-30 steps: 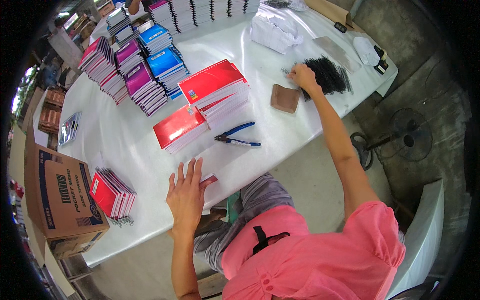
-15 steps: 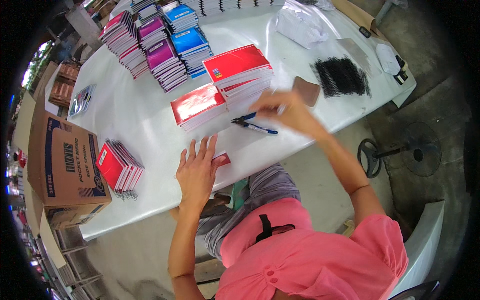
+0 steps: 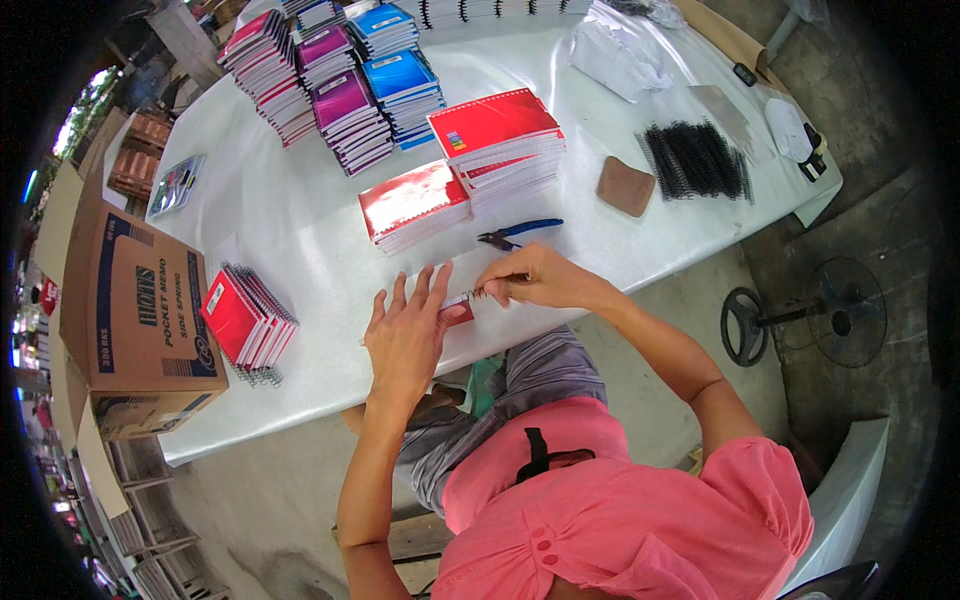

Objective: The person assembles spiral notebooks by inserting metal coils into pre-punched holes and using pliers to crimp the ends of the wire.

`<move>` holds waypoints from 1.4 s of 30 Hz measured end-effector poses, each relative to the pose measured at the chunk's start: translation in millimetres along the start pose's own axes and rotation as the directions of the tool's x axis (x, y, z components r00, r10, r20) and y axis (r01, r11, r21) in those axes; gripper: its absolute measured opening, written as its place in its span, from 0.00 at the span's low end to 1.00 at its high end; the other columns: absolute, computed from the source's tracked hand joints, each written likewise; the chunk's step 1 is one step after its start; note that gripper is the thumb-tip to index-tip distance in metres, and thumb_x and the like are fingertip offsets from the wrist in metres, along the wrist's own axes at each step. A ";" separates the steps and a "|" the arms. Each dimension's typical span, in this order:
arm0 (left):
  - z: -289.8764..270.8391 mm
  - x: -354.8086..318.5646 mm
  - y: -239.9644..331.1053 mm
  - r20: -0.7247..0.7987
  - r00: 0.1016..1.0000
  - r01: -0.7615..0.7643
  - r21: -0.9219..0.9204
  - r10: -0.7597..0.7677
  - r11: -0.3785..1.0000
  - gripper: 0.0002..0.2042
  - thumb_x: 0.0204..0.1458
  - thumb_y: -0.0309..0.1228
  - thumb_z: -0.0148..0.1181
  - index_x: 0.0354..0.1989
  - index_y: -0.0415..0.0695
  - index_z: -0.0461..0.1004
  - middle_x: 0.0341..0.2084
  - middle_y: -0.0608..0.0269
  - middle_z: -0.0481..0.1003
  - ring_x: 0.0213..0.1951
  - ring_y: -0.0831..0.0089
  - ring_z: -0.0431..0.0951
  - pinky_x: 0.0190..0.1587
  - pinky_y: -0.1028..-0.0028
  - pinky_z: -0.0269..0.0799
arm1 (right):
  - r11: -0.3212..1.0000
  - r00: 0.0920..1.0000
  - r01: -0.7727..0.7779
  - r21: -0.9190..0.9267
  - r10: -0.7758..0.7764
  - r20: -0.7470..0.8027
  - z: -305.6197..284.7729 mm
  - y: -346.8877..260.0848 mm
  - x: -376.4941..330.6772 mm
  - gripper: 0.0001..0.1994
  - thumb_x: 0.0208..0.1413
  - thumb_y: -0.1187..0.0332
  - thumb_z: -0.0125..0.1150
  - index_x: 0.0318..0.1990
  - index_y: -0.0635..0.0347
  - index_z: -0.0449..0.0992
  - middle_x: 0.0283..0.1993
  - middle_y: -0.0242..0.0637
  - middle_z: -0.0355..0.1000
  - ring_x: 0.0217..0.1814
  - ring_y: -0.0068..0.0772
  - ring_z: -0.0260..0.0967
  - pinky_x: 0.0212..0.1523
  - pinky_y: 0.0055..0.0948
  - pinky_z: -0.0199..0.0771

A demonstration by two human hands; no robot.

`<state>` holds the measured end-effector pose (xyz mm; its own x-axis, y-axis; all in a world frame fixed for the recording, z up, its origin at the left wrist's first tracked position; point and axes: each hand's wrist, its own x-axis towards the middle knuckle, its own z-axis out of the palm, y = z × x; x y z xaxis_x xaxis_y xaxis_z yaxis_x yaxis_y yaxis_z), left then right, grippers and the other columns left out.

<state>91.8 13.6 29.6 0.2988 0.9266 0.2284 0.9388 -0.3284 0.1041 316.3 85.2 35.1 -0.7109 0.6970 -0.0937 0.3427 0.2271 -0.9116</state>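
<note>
My left hand (image 3: 405, 335) lies with its fingers stretched and apart over a small red-covered notebook (image 3: 461, 312), its thumb resting on the cover. Most of that notebook is hidden beneath the palm. At the notebook's upper right edge, my right hand (image 3: 532, 278) pinches the end of a thin dark spiral binding wire (image 3: 475, 294). How far the wire runs through the holes is covered by my left hand. Just beyond my right hand lies a pair of blue-handled cutting pliers (image 3: 520, 233), untouched on the white table.
Stacks of red notebooks (image 3: 500, 125) stand ahead, with purple (image 3: 345, 100) and blue stacks (image 3: 402, 80) behind. Bound red notebooks (image 3: 240, 318) lie left, beside a cardboard box (image 3: 150, 315). A brown pad (image 3: 627, 186) and a heap of black spirals (image 3: 695, 160) are at right.
My right hand has come down and left from above the pliers to the notebook's edge, where it pinches the wire. The pliers have shifted slightly away from me. My left hand stays on the notebook.
</note>
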 end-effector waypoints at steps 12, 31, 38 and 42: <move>-2.1 6.1 -0.8 0.039 0.998 -0.033 -0.262 0.045 0.965 0.26 0.56 0.42 0.57 0.65 0.59 0.63 0.58 0.62 0.72 0.55 0.55 0.75 0.48 0.59 0.75 | 0.840 0.905 0.235 -0.490 -0.373 -0.204 20.7 -29.0 -3.3 0.06 0.53 0.72 0.58 0.39 0.56 0.74 0.30 0.37 0.71 0.37 0.48 0.72 0.37 0.42 0.72; -19.6 -1.6 -16.4 -0.003 0.962 -0.268 0.196 0.274 0.943 0.31 0.54 0.50 0.55 0.67 0.60 0.58 0.56 0.61 0.73 0.55 0.57 0.75 0.44 0.60 0.77 | 0.735 0.895 -0.356 -0.577 0.089 -0.438 -169.8 86.1 -55.8 0.25 0.34 0.59 0.77 0.44 0.43 0.76 0.47 0.42 0.73 0.51 0.47 0.71 0.52 0.42 0.68; -27.7 -19.6 -39.2 0.261 0.961 -0.056 -0.129 0.088 0.990 0.31 0.55 0.52 0.53 0.67 0.58 0.59 0.45 0.48 0.78 0.46 0.57 0.80 0.36 0.60 0.78 | 0.997 0.974 0.035 0.064 -0.019 -0.227 -136.2 28.5 -58.0 0.31 0.43 0.52 0.73 0.52 0.57 0.70 0.54 0.37 0.71 0.58 0.33 0.67 0.54 0.32 0.67; -24.5 -16.8 -47.3 0.234 0.958 -0.125 -0.168 0.163 0.978 0.31 0.54 0.51 0.55 0.66 0.56 0.60 0.42 0.53 0.79 0.39 0.59 0.82 0.31 0.62 0.76 | 0.992 0.946 0.035 0.125 -0.073 0.315 -63.5 -3.2 9.7 0.30 0.44 0.53 0.73 0.53 0.58 0.72 0.57 0.37 0.69 0.61 0.34 0.64 0.59 0.35 0.66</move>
<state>38.2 9.0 44.5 0.4798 0.8774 0.0089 0.8516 -0.4681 0.2362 347.3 134.5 62.5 -0.8911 0.4289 -0.1484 0.2384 0.1642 -0.9572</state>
